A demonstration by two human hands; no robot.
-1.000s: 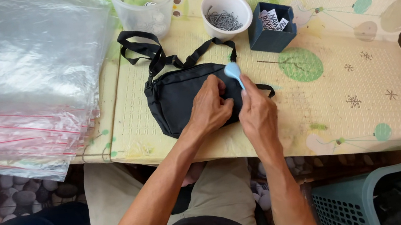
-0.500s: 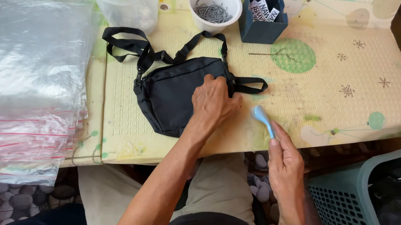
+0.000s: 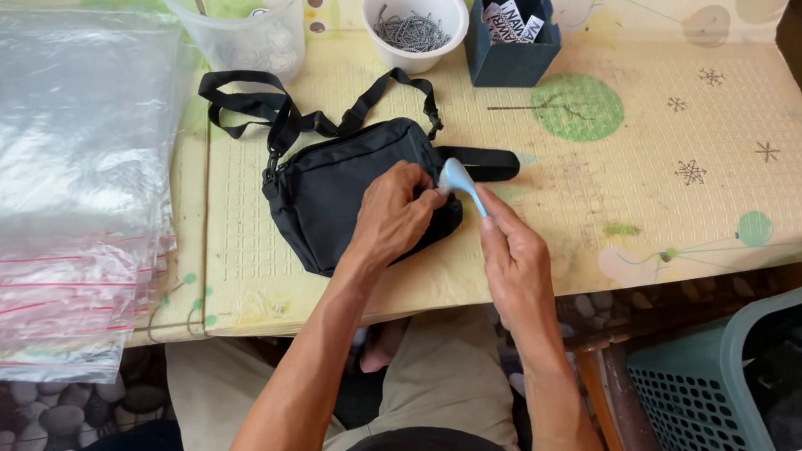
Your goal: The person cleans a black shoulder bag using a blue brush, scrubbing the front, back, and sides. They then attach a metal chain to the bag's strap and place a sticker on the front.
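Note:
A small black shoulder bag (image 3: 331,188) with a black strap (image 3: 262,110) lies on the pale yellow patterned mat (image 3: 619,191). My left hand (image 3: 399,211) presses on the bag's right end, fingers curled at its edge. My right hand (image 3: 515,253) holds a light blue plastic tool (image 3: 461,180) whose head touches the bag's right edge beside my left fingers.
A white bowl of metal pins (image 3: 416,20), a dark blue box of printed tags (image 3: 510,35) and a clear plastic cup (image 3: 237,22) stand at the mat's far edge. A stack of clear zip bags (image 3: 24,188) lies at left. A teal basket (image 3: 770,375) sits at lower right.
My right hand drew back toward me with the blue tool, then returned it to the bag's right edge. My left hand stayed on the bag.

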